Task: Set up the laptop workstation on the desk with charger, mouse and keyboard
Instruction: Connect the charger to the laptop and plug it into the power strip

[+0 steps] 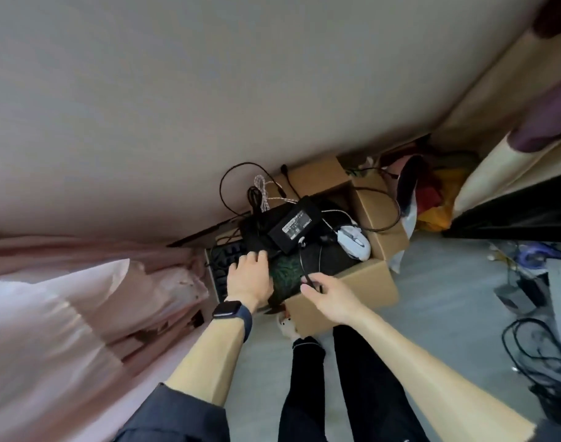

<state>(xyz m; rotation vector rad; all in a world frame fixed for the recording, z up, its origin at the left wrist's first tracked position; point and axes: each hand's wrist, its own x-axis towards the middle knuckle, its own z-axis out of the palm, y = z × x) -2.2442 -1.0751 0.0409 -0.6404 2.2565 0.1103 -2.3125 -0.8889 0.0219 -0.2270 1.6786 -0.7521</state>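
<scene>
Black-trousered legs (362, 393) stand on the grey floor (448, 298) just before the near wall of an open brown cardboard box (352, 282), whose far edge meets the pale wall (209, 90). The left hand (249, 275), with a dark smartwatch (228, 309) on its wrist, lies back-up at the box's left edge. Its fingers stretch forward and rest on the dark items there, with no clear grip. The right hand (328, 295) hovers over the near edge and pinches a thin black cable (309, 279) between thumb and forefinger. That cable loops up toward the black rectangular charger brick (295, 229), which lies label-up on top of the pile in the box's middle. A white mouse (354, 242) sits by the right edge, just beside the charger. A black keyboard (223, 263) shows at the left edge, beside the left hand. A dark green-patterned pad (285, 272) lies between the hands. Pink fabric (65, 314) crowds the box's left side. Open floor lies to its right, with tangled black cords (534, 362) farther off.
</scene>
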